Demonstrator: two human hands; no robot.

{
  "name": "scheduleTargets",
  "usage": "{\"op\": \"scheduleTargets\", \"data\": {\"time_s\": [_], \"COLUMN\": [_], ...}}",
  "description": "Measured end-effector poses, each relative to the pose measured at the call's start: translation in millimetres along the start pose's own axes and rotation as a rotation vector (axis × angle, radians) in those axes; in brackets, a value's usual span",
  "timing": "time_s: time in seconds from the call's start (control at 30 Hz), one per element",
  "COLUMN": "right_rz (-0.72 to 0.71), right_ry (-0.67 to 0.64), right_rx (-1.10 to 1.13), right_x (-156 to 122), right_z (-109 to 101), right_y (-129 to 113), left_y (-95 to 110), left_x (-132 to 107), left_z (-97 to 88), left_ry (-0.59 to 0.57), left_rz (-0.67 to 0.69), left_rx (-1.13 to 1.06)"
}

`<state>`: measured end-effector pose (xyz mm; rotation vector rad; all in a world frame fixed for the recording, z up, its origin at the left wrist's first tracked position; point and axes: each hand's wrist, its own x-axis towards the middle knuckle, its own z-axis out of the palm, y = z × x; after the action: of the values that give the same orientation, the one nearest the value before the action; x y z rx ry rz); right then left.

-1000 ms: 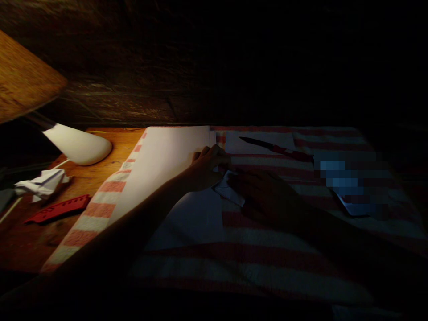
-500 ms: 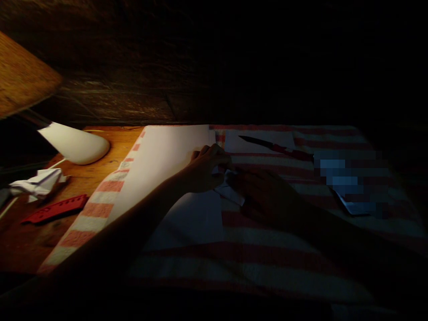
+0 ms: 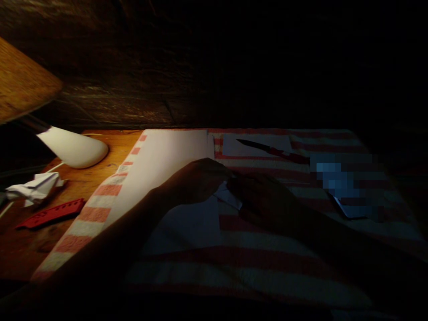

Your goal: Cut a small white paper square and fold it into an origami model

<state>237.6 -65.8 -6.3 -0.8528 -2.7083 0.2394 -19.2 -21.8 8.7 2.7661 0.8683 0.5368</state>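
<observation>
My left hand (image 3: 197,180) and my right hand (image 3: 264,198) meet over a small folded piece of white paper (image 3: 227,196) on a red-and-white striped cloth (image 3: 254,249). Both hands have curled fingers pressed on the paper piece. A large white sheet (image 3: 167,156) lies under my left hand and forearm. The scene is dim, and my right hand is in deep shadow.
A knife with a red handle (image 3: 272,150) lies on a white sheet at the far side. A white lamp base (image 3: 73,147) stands at the left on the wooden table (image 3: 83,178), near crumpled paper (image 3: 33,187) and a red ruler (image 3: 50,213). A blurred-out object (image 3: 347,185) lies at the right.
My left hand has turned palm down and closed lower over the small paper piece; its fingers no longer stick up. The view has shifted slightly.
</observation>
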Motion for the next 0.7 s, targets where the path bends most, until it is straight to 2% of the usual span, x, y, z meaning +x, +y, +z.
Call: {"op": "scheduleTargets", "data": {"time_s": [0.27,0.37,0.5,0.6,0.7], "right_rz": [-0.023,-0.005,0.13,0.185,0.192], "right_ry": [-0.002,0.059,0.176,0.164,0.164], "right_rx": [0.041,0.117,0.152,0.123,0.14], "right_x": [-1.8,-3.5,-5.5,-6.2,-5.8], "right_z": [-1.9,-3.0,-4.7,-5.7,-6.0], "right_y": [10.1,15.6,17.8,16.1,15.2], "left_y": [4.7,6.4,5.8,5.8,7.5], "left_x": [2.1,2.1,-2.0,-4.6,-4.9], "left_z": [-1.8,-0.5,6.0,10.0,10.1], "left_ry": [-0.149,-0.177,-0.116,-0.063,-0.068], "left_rz": [-0.063,-0.067,-0.034,0.016,0.057], "left_rx": [-0.004,0.009,0.063,0.073,0.058]}}
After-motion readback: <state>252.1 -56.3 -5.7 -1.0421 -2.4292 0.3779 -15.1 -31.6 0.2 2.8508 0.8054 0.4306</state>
